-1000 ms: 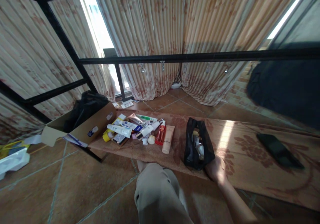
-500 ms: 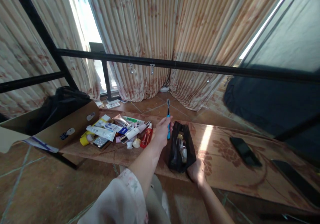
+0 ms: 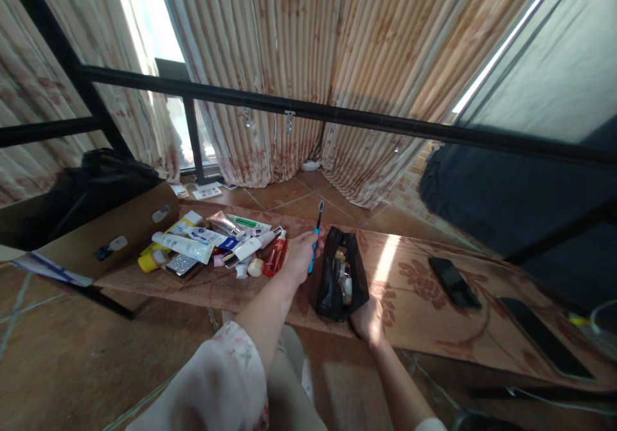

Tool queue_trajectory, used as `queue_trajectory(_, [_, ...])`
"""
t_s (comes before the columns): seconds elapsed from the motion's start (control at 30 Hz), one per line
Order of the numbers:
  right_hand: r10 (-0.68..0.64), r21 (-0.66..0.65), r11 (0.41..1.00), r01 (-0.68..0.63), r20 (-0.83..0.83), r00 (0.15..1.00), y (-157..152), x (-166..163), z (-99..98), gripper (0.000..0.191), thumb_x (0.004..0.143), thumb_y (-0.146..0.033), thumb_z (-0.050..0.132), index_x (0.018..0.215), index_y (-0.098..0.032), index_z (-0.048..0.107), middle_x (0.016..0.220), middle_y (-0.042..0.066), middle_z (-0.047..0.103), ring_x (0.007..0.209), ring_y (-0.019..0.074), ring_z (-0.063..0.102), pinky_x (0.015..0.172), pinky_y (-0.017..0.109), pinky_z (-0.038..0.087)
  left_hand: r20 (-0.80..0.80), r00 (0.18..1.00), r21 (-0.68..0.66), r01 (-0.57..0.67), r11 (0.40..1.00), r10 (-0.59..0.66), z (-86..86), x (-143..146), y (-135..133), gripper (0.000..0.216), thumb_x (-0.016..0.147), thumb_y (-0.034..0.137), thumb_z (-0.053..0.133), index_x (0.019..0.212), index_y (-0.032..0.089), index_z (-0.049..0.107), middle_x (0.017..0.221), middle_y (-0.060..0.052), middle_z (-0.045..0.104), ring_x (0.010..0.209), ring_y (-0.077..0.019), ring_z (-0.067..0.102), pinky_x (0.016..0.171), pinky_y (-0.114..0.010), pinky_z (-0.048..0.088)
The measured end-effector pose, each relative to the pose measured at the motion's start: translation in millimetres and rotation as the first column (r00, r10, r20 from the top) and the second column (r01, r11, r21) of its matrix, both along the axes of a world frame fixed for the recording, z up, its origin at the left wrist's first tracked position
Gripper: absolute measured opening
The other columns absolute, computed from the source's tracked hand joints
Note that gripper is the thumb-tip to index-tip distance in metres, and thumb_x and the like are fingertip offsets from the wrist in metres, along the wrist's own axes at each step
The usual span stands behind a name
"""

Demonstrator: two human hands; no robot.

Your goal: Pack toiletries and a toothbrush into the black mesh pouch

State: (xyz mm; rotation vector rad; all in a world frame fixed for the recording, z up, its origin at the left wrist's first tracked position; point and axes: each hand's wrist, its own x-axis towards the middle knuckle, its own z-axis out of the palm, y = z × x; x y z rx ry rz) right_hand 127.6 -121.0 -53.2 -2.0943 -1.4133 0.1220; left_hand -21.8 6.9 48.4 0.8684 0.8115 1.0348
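My left hand (image 3: pixel 303 256) is closed around the blue handle of a toothbrush (image 3: pixel 317 228), its dark head pointing up and away. Just right of it stands a black toiletry bag (image 3: pixel 357 283), open at the top, with small bottles (image 3: pixel 345 283) showing inside. My right hand (image 3: pixel 367 320) grips the bag at its lower right side; some of its fingers are hidden behind the bag. Left of my left hand lies a pile of toiletries: a red bottle (image 3: pixel 276 255), a white tube (image 3: pixel 186 246), a yellow tube (image 3: pixel 153 261) and several other pieces.
A cardboard box (image 3: pixel 130 232) with a black bag (image 3: pixel 87 180) in it stands at the left end of the cloth-covered bench (image 3: pixel 409 328). Two dark phone-like slabs (image 3: pixel 454 282) lie to the right. A black metal rail (image 3: pixel 270 100) crosses in front of the curtains (image 3: pixel 289 45).
The view has shifted a little, so most things sit slightly further left. The toothbrush has tilted slightly to the right in my left hand. Both hands keep their holds.
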Motion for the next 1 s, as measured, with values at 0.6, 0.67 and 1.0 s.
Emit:
queue_trajectory(0.6, [0.048,0.055,0.997,-0.046,-0.034,0.998,-2.3,-4.1,9.3,0.036,0.087,-0.038,0.042,0.078,-0.014,0.068,0.074,0.010,0.070,0.065,0.0199,0.064,0.055,0.025,0.043,-0.010,1.000,0.016,0.010,1.000,-0.009,-3.2,2.1,-1.5,0.011,0.075,0.021,0.060,0.080,0.014,0.066,0.060,0.000,0.059,0.046,-0.0049,0.043,0.044,-0.016,0.031])
queue_trajectory(0.67, [0.056,0.072,0.996,-0.053,-0.045,0.997,-2.1,-5.2,10.5,0.038,0.088,-0.038,0.041,0.080,-0.014,0.068,0.076,0.011,0.071,0.065,0.0194,0.064,0.056,0.025,0.044,-0.019,1.000,0.022,0.011,1.000,-0.010,-2.8,3.0,-2.1,0.010,0.074,0.020,0.059,0.078,0.014,0.065,0.060,0.000,0.058,0.046,-0.0050,0.043,0.044,-0.016,0.031])
queue_trajectory(1.0, [0.060,0.083,0.995,-0.055,-0.060,0.996,-2.1,-5.6,12.2,0.036,0.086,-0.038,0.042,0.080,-0.015,0.069,0.075,0.009,0.070,0.066,0.0193,0.065,0.057,0.024,0.045,-0.041,0.999,0.050,-0.006,0.999,0.008,-3.2,4.6,-2.9,0.010,0.073,0.018,0.054,0.078,0.014,0.063,0.059,0.001,0.057,0.046,-0.0057,0.043,0.045,-0.017,0.030])
